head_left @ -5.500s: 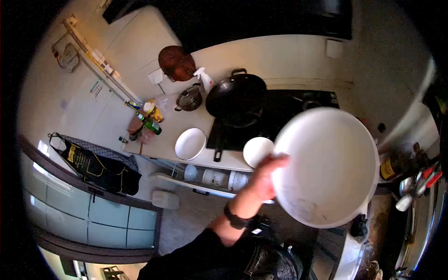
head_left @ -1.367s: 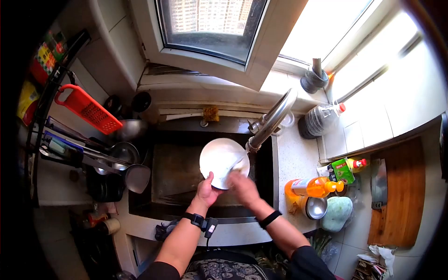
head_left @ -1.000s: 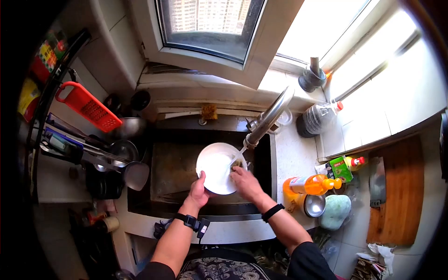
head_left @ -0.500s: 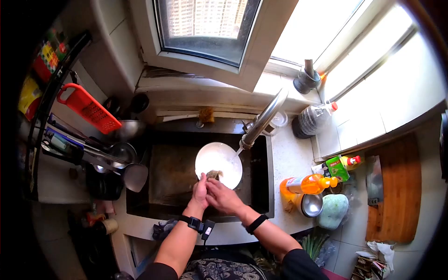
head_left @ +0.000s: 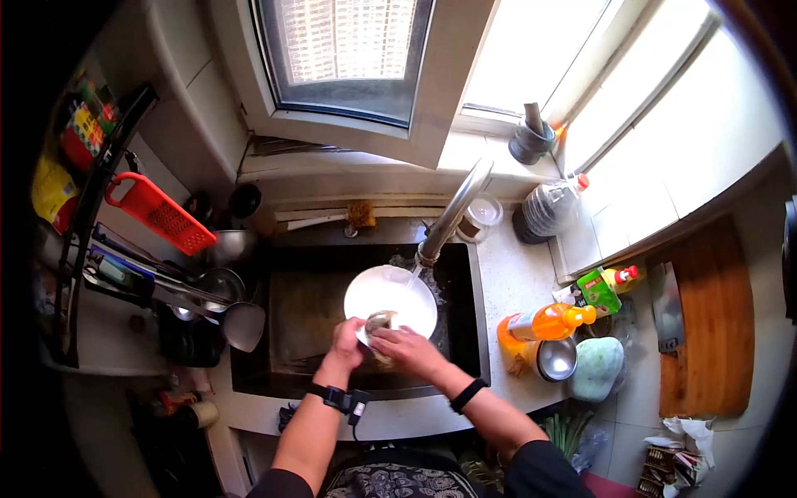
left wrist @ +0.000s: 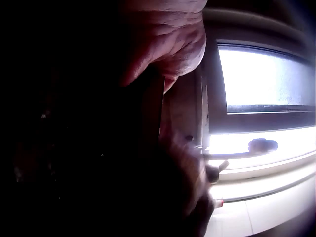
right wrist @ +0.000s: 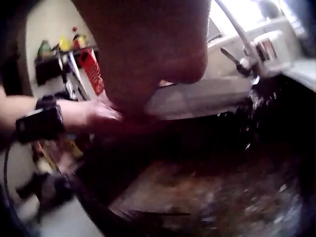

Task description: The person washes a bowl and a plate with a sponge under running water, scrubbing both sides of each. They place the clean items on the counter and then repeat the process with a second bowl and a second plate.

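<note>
A white bowl point(head_left: 392, 292) is held over the dark sink point(head_left: 303, 307), under water running from the metal faucet point(head_left: 455, 207). The left hand point(head_left: 347, 342) grips its near left rim. Against the near inside of the bowl, the right hand point(head_left: 407, 352) holds a greyish-brown scrubber point(head_left: 380, 322), its fingers bent over the rim. In the right wrist view the bowl point(right wrist: 197, 98) is seen from the side, with water splashing beyond it. The left wrist view is mostly dark, with the left hand's palm point(left wrist: 170, 39) at its top.
Ladles and an orange-red basket point(head_left: 162, 214) hang at the left. On the right counter stand an orange bottle point(head_left: 544, 322), a metal bowl point(head_left: 557, 358) and a pale green gourd point(head_left: 596, 368). A brush point(head_left: 359, 216) lies behind the sink, below an open window.
The large white basin and stove seen earliest are out of view. The right hand has moved with the scrubber from the bowl's right side to its near side, and water now splashes beside the bowl.
</note>
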